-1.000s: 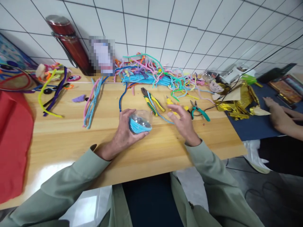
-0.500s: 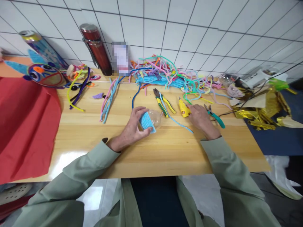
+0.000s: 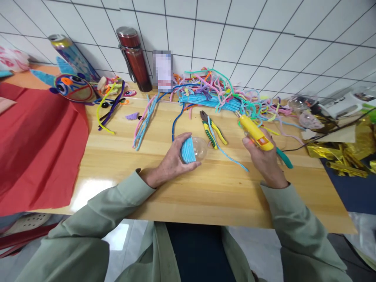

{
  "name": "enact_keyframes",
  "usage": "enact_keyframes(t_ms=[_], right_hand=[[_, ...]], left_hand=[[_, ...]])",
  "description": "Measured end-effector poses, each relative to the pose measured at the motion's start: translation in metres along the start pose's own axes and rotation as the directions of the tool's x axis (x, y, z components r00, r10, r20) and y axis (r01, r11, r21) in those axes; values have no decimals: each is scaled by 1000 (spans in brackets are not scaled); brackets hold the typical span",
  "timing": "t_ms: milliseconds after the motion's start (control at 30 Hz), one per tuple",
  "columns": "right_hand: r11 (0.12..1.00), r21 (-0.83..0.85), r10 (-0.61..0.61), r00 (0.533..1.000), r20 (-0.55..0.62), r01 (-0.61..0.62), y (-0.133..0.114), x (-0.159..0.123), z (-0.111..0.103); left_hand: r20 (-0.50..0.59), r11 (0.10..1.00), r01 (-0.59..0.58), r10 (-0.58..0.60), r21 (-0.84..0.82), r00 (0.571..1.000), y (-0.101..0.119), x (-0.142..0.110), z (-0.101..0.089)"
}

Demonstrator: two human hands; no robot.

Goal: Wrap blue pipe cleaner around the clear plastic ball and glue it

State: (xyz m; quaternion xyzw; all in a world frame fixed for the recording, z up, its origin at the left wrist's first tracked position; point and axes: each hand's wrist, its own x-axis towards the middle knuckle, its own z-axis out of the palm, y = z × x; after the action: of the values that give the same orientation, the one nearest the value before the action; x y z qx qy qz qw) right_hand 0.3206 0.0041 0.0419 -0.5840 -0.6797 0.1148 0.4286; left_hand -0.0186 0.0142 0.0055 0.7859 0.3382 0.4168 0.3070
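Note:
My left hand (image 3: 176, 158) is closed round a clear plastic ball (image 3: 201, 149) whose left half is wrapped in light blue pipe cleaner (image 3: 188, 150). My right hand (image 3: 263, 162) grips a yellow hot glue gun (image 3: 254, 132), lifted off the table with its nozzle pointing up and to the left. Between the hands lie yellow-green pliers (image 3: 212, 131) with a single light blue pipe cleaner (image 3: 230, 156) across them. Teal-handled pliers (image 3: 284, 158) are partly hidden behind my right hand.
A heap of coloured pipe cleaners (image 3: 211, 100) runs along the wall. Behind it to the left stand a phone (image 3: 163, 72) and a red thermos (image 3: 135, 60). Red cloth (image 3: 41, 152) covers the table's left end; gold foil (image 3: 349, 145) and a black cord (image 3: 296, 148) are at the right.
My right hand went from hovering empty to the glue gun, took hold of it and raised it. My left hand has turned the ball so its bare side faces right. The view has swung left.

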Motion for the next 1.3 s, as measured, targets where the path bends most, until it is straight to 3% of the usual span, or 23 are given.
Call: enact_keyframes(t_ms=[167,300,933,1300], right_hand=[[963,265,-21,963,267,-52,-29,-21,15],[938,342,-81,924,374,-56,-33,-29,21],[956,290,-172,882,439,42,-43,-30,19],[960,279,-126,870,476,-14,-43,-31,20]], left_hand=[[21,999,-5,6,-40,1000,-3,3,-5],[33,998,-13,15,-61,999,-6,5,-5],[52,994,-113,112,2,992,-3,5,-5],[67,992,-123,122,-2,990,-2,5,-5]])
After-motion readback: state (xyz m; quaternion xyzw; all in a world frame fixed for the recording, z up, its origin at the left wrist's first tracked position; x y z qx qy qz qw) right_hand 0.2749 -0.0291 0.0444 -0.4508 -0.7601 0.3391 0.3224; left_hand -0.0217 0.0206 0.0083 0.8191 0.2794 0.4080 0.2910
